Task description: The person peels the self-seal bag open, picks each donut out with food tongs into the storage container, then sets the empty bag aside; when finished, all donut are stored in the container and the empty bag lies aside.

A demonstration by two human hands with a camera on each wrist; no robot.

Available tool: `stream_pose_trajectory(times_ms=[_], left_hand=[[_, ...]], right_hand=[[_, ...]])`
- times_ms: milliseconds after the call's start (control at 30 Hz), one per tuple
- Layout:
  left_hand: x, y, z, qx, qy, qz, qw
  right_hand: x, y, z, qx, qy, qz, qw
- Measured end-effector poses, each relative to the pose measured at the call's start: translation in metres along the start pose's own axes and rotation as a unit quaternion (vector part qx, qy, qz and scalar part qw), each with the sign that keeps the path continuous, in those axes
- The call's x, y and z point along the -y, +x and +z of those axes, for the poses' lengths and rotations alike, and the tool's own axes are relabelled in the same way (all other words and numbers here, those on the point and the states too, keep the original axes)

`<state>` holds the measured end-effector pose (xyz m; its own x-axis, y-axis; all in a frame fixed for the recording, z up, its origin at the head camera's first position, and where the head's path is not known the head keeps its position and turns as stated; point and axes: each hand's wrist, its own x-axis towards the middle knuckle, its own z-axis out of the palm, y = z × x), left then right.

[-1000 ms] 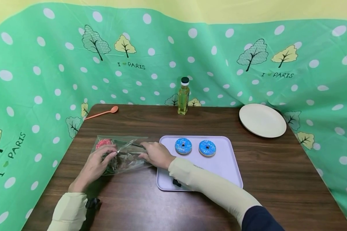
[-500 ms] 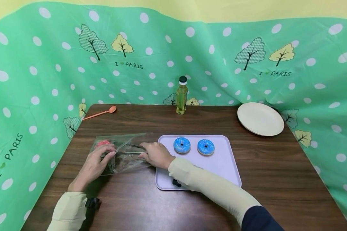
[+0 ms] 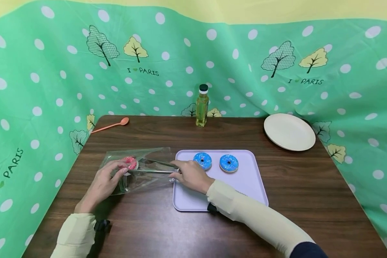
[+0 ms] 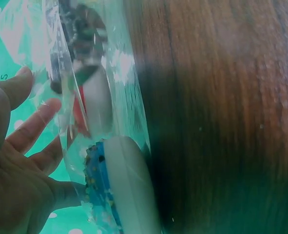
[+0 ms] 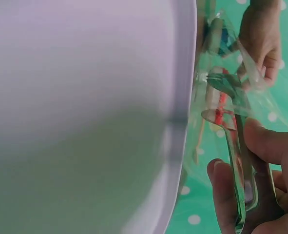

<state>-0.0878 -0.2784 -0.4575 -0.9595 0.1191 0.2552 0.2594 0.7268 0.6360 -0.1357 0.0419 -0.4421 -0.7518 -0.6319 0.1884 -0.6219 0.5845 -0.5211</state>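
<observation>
A clear plastic bag (image 3: 145,184) lies left of the lilac tray (image 3: 213,200), its mouth facing the tray. My left hand (image 3: 104,181) holds the bag's upper film between thumb and fingers. My right hand (image 3: 193,175) grips metal serving tongs (image 5: 239,156), which have a fork-like end and a spoon-like end. The tong arms reach into the bag mouth. A red-iced doughnut (image 3: 130,163) sits inside, close to the tong tips and left fingertips. In the left wrist view, a blue-iced doughnut (image 4: 134,190) also shows through the film; my left hand hides it in the head view.
Two blue doughnuts (image 3: 229,163) rest on the tray, one partly behind my right hand. An oil bottle (image 3: 202,107) stands at the table's back edge. A white plate (image 3: 289,132) lies back right, an orange spoon (image 3: 111,126) back left.
My right hand has drawn the tongs rightward, partly out of the bag. The red doughnut now shows further right inside it. My left hand has stayed nearly in place.
</observation>
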Motion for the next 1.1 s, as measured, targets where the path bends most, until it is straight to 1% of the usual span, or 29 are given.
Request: stream_pose_trajectory(times_ms=[233,433,667,933,1100], left_hand=[[0.000,0.000,-0.001,0.004,-0.002,-0.005,1.0000],[-0.001,0.000,-0.002,0.014,-0.003,-0.009,0.9999],[0.001,0.000,-0.004,0.015,-0.003,-0.004,0.9999],[0.002,-0.002,-0.008,0.024,0.004,-0.011,0.9996],[0.002,-0.002,-0.008,0.020,0.003,-0.002,0.9998]], right_hand=[[-0.009,-0.022,-0.013,-0.016,0.007,0.008,1.000],[-0.015,-0.039,-0.023,-0.038,0.024,0.030,0.999],[-0.024,-0.064,-0.037,-0.049,0.019,0.054,0.997],[-0.031,-0.099,-0.057,-0.081,0.000,0.089,0.993],[-0.037,-0.122,-0.070,-0.093,-0.010,0.099,0.991]])
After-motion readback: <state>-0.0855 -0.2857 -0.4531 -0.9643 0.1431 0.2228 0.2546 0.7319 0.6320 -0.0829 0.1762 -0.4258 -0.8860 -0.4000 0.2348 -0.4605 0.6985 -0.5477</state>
